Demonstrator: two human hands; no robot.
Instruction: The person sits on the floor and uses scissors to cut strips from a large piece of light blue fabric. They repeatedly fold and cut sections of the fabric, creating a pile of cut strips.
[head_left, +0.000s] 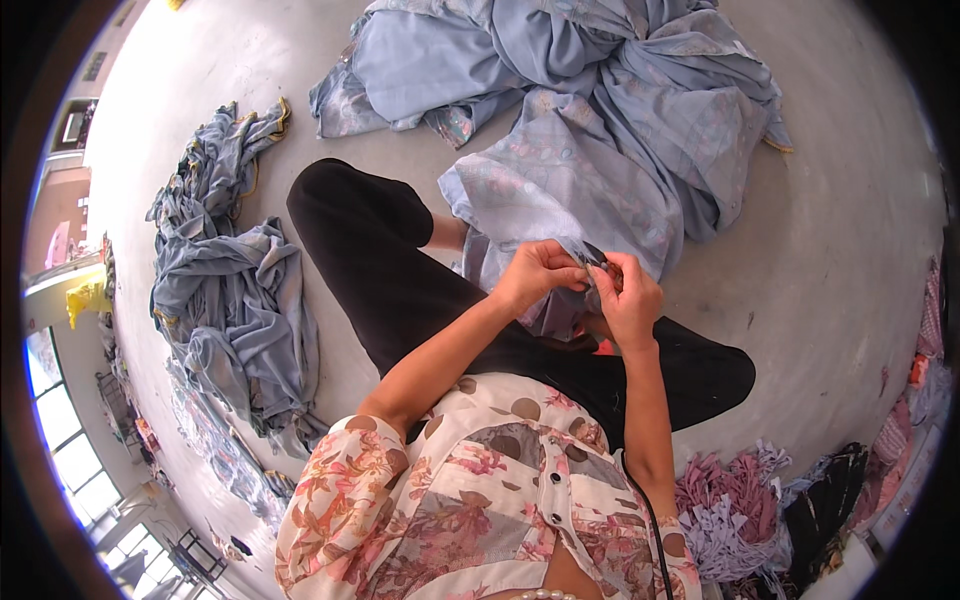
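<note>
My left hand is closed in a pinch on the edge of a large blue-grey cloth with a faint leaf print. Close beside it, my right hand is also pinched shut, its fingertips almost meeting the left ones. A small dark thing shows at the fingertips; its kind is too small to tell, and the right fingers partly hide it. From my hands the cloth runs forward over the floor into a big gathered heap. Part of it hangs down between my black-trousered legs.
Along the left lies a crumpled pile of blue-grey cloth with yellowish edging. Pink and pale fabric strips are heaped at the lower right, next to a black cloth. A yellow bag is by the left wall. The floor is grey.
</note>
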